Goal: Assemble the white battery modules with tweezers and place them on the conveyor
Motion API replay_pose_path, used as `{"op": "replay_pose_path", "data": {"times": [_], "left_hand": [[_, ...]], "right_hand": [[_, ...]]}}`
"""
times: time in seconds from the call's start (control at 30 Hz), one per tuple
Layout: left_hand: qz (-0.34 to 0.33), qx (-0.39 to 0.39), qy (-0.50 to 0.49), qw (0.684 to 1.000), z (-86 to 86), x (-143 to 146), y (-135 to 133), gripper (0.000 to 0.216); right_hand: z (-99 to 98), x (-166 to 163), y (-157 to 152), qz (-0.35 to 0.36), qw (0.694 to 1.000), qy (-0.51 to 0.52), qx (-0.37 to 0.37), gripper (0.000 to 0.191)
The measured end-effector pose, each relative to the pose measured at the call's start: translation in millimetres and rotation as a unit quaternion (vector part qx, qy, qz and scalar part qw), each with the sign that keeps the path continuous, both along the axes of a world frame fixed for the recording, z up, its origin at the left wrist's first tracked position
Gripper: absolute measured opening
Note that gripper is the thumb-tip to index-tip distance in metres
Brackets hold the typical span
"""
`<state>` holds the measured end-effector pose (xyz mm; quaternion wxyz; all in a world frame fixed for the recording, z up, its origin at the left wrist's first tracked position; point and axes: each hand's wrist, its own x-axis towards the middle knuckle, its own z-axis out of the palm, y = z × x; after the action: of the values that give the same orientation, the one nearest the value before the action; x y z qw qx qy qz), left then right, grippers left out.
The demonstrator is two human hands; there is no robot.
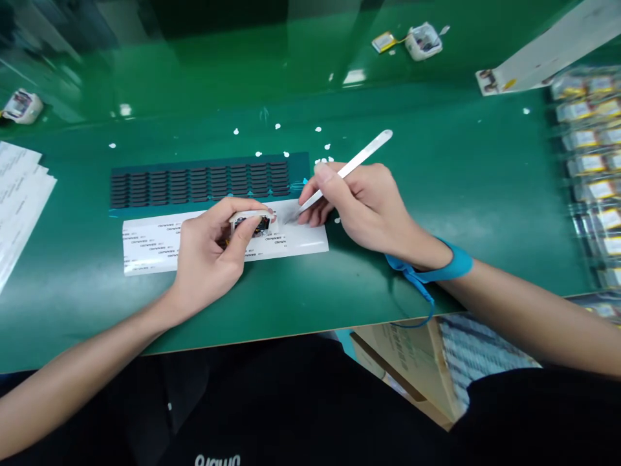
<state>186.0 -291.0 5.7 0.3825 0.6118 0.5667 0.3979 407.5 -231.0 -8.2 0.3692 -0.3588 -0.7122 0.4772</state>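
Observation:
Between the thumb and fingers of my left hand (213, 249) is a small white device housing (252, 222), its open side showing dark electronics. My right hand (361, 204) grips metal tweezers (361, 155); their tips point down and left, blurred, a short way right of the housing. Beneath both hands lies a white printed backing sheet (155, 249). Just behind it is a teal sheet (298, 169) with rows of black strips (184, 183). Several small white round stickers (318, 129) are scattered on the green mat behind my right hand.
Another open white housing (424, 42) with a wired yellow battery (384, 43) sits at the back; one more housing (23, 107) is at far left. White sheets (19, 188) lie left. Trays of parts (594, 162) line the right. A blue wrist strap (449, 262) trails a cord by the table edge.

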Motion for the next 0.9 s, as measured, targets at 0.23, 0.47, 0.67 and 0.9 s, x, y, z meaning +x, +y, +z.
{"op": "replay_pose_path", "data": {"times": [0.23,0.47,0.67,0.9], "left_hand": [[-0.008,-0.001,0.005,1.000,0.9,1,-3,0.012],[-0.012,-0.006,0.030,0.999,1.4,1,-4,0.013],[-0.023,0.059,-0.044,0.997,1.2,0,-8,0.011],[-0.031,0.029,-0.094,0.995,14.2,1,-9,0.013]], "right_hand": [[6.4,-2,0,0.047,0.998,-0.039,-0.020,0.053],[6.9,3,5,0.092,0.995,-0.014,-0.032,0.045],[5.8,0,8,0.039,0.982,0.143,-0.116,0.042],[10.3,-4,-5,0.009,0.958,0.281,-0.063,0.020]]}}
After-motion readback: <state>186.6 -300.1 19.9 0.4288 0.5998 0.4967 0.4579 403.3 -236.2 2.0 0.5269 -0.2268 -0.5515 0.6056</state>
